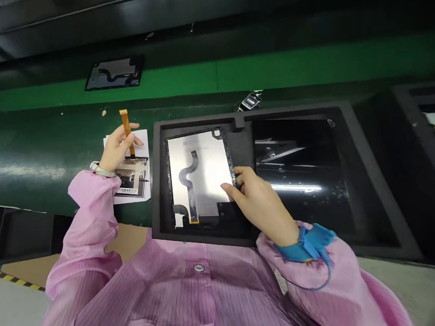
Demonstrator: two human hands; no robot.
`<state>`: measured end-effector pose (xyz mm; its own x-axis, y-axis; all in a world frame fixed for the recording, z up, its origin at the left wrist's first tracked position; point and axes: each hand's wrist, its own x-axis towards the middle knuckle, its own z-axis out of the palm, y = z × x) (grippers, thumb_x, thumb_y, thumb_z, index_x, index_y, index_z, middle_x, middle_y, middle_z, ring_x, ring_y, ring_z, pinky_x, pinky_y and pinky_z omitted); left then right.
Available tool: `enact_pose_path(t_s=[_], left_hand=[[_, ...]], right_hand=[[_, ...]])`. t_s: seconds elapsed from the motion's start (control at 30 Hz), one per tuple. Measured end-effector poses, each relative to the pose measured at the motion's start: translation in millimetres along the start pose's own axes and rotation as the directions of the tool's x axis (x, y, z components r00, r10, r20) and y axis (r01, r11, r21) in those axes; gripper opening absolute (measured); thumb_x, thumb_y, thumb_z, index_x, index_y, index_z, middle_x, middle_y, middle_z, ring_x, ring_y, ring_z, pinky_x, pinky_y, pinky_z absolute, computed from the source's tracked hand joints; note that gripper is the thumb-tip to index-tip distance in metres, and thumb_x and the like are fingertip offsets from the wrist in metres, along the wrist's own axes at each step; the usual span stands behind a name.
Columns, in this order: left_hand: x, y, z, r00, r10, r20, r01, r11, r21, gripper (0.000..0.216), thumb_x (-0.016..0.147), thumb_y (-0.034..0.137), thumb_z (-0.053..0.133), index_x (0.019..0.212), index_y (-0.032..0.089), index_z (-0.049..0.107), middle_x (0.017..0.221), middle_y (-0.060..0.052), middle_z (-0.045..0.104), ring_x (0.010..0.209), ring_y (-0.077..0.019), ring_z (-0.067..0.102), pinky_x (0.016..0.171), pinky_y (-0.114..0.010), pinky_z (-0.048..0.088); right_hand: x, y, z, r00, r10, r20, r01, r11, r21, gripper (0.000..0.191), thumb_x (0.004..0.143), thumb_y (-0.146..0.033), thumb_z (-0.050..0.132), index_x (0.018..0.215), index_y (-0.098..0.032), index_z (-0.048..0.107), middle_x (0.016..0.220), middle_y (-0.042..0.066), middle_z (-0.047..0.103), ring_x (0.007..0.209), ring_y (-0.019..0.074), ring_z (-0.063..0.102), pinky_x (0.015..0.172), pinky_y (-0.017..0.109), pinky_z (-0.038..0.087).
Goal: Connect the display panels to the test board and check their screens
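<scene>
Nearest, the right hand (263,202), with a blue wrist strap (311,243) on its pink sleeve, reaches over the near edge of the black foam tray (156,178); its fingers (234,182) are curled close together, fingertips resting on the right edge of the display panel (201,174) that lies flat in the tray's left compartment. The panel's pale back faces up, and a dark wavy flex cable (188,173) runs down it to the near end. In the tray's right compartment lies a dark glossy sheet (295,174), just beside the hand. Further left, outside the tray, the left hand (116,150) hovers above a white sheet of paper (139,197) on the green belt (33,153); thumb and fingers pinch an orange ribbon strip (127,128) upright, over a small gold-patterned card (131,176) on the paper. Toward the belt's far edge lies another dark panel (113,73), well apart from both hands.
</scene>
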<state>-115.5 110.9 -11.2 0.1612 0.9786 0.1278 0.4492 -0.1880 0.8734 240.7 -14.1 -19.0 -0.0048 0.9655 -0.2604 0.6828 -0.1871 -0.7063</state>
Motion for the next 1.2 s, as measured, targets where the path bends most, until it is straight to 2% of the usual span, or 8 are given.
enact_pose_path(t_s=[0.13, 0.23, 0.4, 0.53, 0.7, 0.9, 1.07, 1.2], left_hand=[[1.8, 3.0, 8.8, 0.99, 0.106, -0.096, -0.098, 0.992, 0.082, 0.049, 0.1, 0.065, 0.052, 0.089, 0.022, 0.074, 0.088, -0.006, 0.081, 0.092, -0.0239, 0.076, 0.091, -0.039, 0.055], [-3.6, 0.2, 10.2, 0.98, 0.137, -0.147, -0.124, 0.988, 0.096, 0.059, 0.101, 0.067, 0.045, 0.075, 0.022, 0.072, 0.083, -0.007, 0.08, 0.085, -0.0231, 0.075, 0.087, -0.039, 0.056], [-11.3, -5.8, 7.9, 0.986, 0.121, -0.116, -0.123, 0.992, -0.008, 0.041, 0.096, 0.06, 0.062, 0.112, 0.023, 0.071, 0.081, -0.003, 0.078, 0.088, -0.0252, 0.078, 0.096, -0.044, 0.057], [-15.8, -0.6, 8.9, 0.984, 0.153, -0.095, -0.158, 0.986, -0.051, 0.035, 0.1, 0.055, 0.059, 0.09, 0.023, 0.069, 0.081, -0.004, 0.078, 0.093, -0.0253, 0.078, 0.099, -0.045, 0.057], [-21.4, 7.3, 11.1, 0.988, 0.156, 0.002, -0.156, 0.986, 0.067, 0.046, 0.1, 0.06, 0.053, 0.078, 0.024, 0.072, 0.082, -0.006, 0.079, 0.093, -0.0263, 0.075, 0.102, -0.048, 0.054], [-28.0, 16.8, 12.5, 0.973, 0.167, 0.161, -0.194, 0.966, 0.173, 0.039, 0.1, 0.058, 0.055, 0.087, 0.025, 0.07, 0.072, 0.0, 0.076, 0.08, -0.0226, 0.072, 0.119, -0.053, 0.035], [-29.1, 25.5, 14.2, 0.918, 0.227, 0.324, -0.311, 0.92, 0.237, 0.042, 0.102, 0.053, 0.051, 0.076, 0.025, 0.069, 0.083, -0.002, 0.074, 0.09, -0.0242, 0.065, 0.105, -0.049, 0.039], [-31.5, 31.8, 19.2, 0.885, 0.181, 0.429, -0.317, 0.908, 0.273, 0.041, 0.101, 0.051, 0.05, 0.074, 0.025, 0.068, 0.079, -0.003, 0.069, 0.089, -0.0261, 0.061, 0.1, -0.053, 0.037]], right_hand=[[-6.6, -31.2, -14.5, 0.997, -0.071, 0.021, 0.071, 0.837, -0.542, 0.02, 0.098, -0.031, 0.055, 0.1, -0.013, 0.064, 0.096, 0.018, 0.069, 0.102, 0.0357, 0.062, 0.073, 0.04, 0.047], [-0.3, -59.2, -20.4, 0.993, -0.113, 0.042, 0.111, 0.73, -0.674, 0.033, 0.103, -0.034, 0.049, 0.104, -0.008, 0.068, 0.113, 0.023, 0.065, 0.111, 0.0373, 0.06, 0.073, 0.04, 0.048], [34.8, -80.0, -7.1, 0.971, -0.105, 0.216, 0.195, 0.87, -0.453, 0.034, 0.103, -0.04, 0.052, 0.115, -0.012, 0.066, 0.12, 0.016, 0.068, 0.108, 0.0301, 0.062, 0.074, 0.036, 0.046], [50.4, -69.9, 13.9, 0.942, -0.223, 0.25, 0.254, 0.962, -0.099, 0.016, 0.097, -0.027, 0.057, 0.106, -0.015, 0.063, 0.104, 0.009, 0.069, 0.092, 0.0216, 0.064, 0.077, 0.034, 0.045], [44.9, -61.2, 30.6, 0.782, -0.575, 0.242, 0.507, 0.812, 0.291, 0.03, 0.107, -0.035, 0.034, 0.1, -0.02, 0.059, 0.111, 0.01, 0.063, 0.109, 0.0225, 0.056, 0.103, 0.044, 0.045], [38.5, -65.1, 38.8, 0.637, -0.672, 0.378, 0.526, 0.738, 0.423, 0.048, 0.108, -0.059, 0.019, 0.089, -0.023, 0.045, 0.12, 0.011, 0.055, 0.115, 0.0238, 0.043, 0.112, 0.049, 0.039], [43.3, -66.3, 46.2, 0.63, -0.675, 0.384, 0.556, 0.738, 0.383, 0.03, 0.107, -0.038, 0.032, 0.089, -0.022, 0.049, 0.117, 0.011, 0.057, 0.112, 0.0243, 0.042, 0.104, 0.048, 0.042], [46.8, -69.7, 49.9, 0.633, -0.697, 0.337, 0.659, 0.714, 0.238, 0.033, 0.107, -0.033, 0.035, 0.08, -0.021, 0.05, 0.105, 0.01, 0.056, 0.102, 0.0242, 0.042, 0.097, 0.048, 0.041]])
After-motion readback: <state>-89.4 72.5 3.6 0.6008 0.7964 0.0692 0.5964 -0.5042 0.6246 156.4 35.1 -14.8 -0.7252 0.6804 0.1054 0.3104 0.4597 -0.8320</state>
